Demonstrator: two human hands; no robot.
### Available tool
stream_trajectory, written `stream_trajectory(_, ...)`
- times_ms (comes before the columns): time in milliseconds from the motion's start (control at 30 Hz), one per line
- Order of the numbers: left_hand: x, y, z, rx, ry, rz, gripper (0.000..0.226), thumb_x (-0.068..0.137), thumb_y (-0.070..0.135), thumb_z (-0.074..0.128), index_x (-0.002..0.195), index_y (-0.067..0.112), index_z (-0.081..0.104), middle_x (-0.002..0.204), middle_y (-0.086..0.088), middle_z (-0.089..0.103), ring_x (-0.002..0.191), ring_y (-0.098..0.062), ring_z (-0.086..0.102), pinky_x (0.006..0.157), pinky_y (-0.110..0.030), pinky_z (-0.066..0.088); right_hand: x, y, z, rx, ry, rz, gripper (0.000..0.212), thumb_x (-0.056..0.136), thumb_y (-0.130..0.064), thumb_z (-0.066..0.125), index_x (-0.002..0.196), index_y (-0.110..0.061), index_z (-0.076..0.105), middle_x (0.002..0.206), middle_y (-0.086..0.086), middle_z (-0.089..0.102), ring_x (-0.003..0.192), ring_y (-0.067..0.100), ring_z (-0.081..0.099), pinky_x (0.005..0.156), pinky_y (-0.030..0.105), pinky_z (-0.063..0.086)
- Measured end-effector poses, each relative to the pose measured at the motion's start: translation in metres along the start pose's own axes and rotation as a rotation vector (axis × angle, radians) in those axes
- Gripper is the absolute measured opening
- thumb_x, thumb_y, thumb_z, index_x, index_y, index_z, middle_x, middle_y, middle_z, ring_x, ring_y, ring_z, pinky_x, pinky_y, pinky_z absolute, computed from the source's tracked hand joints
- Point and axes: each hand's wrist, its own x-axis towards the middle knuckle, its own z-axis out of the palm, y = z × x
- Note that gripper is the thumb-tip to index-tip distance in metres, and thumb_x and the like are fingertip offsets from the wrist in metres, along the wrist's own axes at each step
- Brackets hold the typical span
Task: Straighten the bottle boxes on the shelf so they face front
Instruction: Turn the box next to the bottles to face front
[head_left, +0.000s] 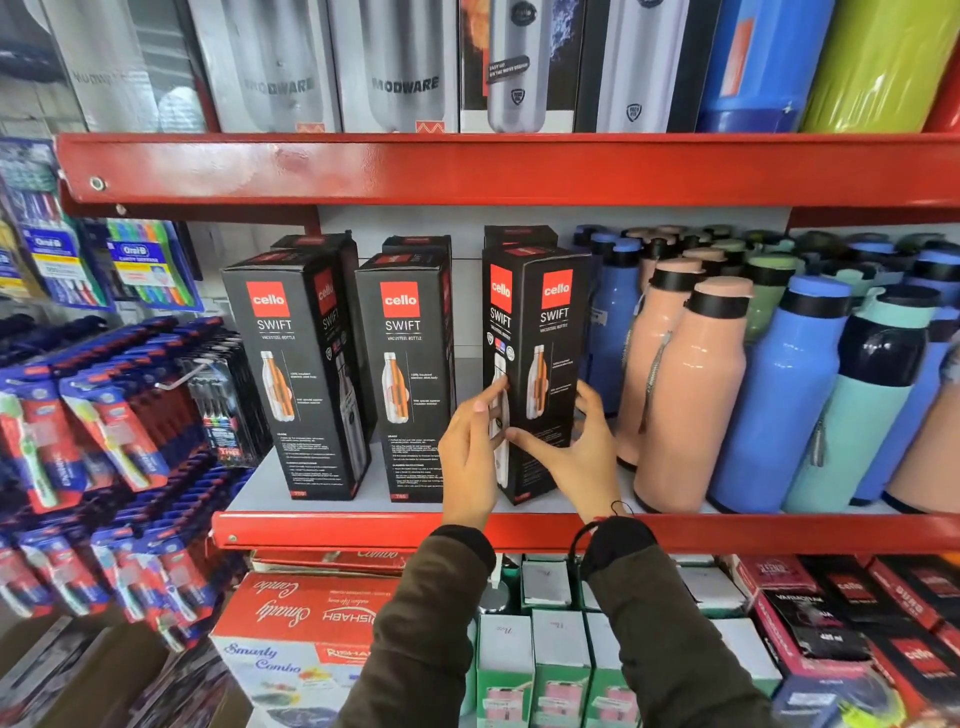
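Three black Cello Swift bottle boxes stand at the front of the grey shelf (270, 488). The left box (296, 374) is angled slightly, showing its right side. The middle box (408, 374) faces front. The right box (535, 364) is turned corner-forward, with two faces showing. My left hand (470, 457) grips its left face and my right hand (576, 452) holds its lower right face and front corner. More boxes of the same kind stand behind the front row.
Peach (691, 395), blue (779, 395) and teal bottles crowd the shelf right of the boxes, close to my right hand. Red shelf edges (363, 530) run above and below. Toothbrush packs (109, 431) hang at the left. Boxed goods fill the lower shelf.
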Motion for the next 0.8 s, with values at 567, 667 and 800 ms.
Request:
stream_trajectory(567,0.022,-0.010,0.013,0.179,0.020,-0.076,0.034,0.109,0.024,0.035,0.139,0.017,0.050,0.123,0.010,0.062,0.113,-0.006,0.058,0.096,-0.018,0.037,0.020,0.003,-0.027,0.009,-0.177,-0.013,0.091,0.073,-0.022,0.082,0.150,-0.033,0.033,0.148,-0.012,0.049,0.137,0.007,0.046,0.117,0.038,0.038)
stream_trajectory(667,0.018,-0.013,0.010,0.192,0.056,-0.054,0.028,0.108,0.024,0.039,0.131,0.018,0.053,0.115,0.012,0.063,0.102,0.006,0.058,0.082,-0.003,0.040,0.022,0.003,-0.025,0.043,-0.220,-0.026,0.082,0.084,-0.010,0.073,0.153,-0.024,0.031,0.156,-0.007,0.041,0.142,0.002,0.039,0.120,0.032,0.031)
stream_trajectory(800,0.018,-0.013,0.007,0.209,0.057,-0.013,0.028,0.107,0.022,0.042,0.134,0.020,0.052,0.121,0.019,0.062,0.104,0.027,0.053,0.086,0.006,0.037,0.024,0.008,-0.023,0.057,-0.231,-0.038,0.070,0.090,-0.007,0.066,0.151,-0.022,0.035,0.156,-0.005,0.041,0.143,0.006,0.039,0.120,0.032,0.031)
